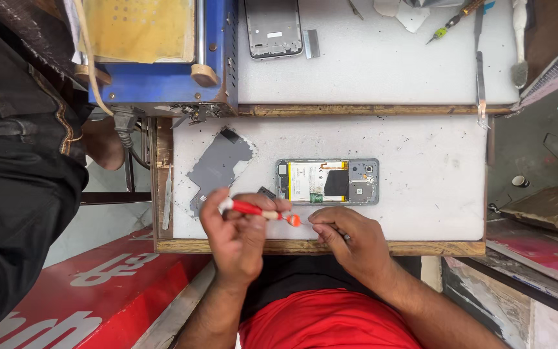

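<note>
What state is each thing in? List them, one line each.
Opened phone: flat, back cover off, battery showing.
Grey back cover: off, lying left of the phone.
Red screwdriver: held in left hand.
Right hand: resting on the white mat.
Second phone frame: lying flat, bare.

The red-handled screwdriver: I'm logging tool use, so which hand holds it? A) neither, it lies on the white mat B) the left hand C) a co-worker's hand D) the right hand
B: the left hand grips the red-handled screwdriver; the right hand rests empty below the opened phone.
</note>
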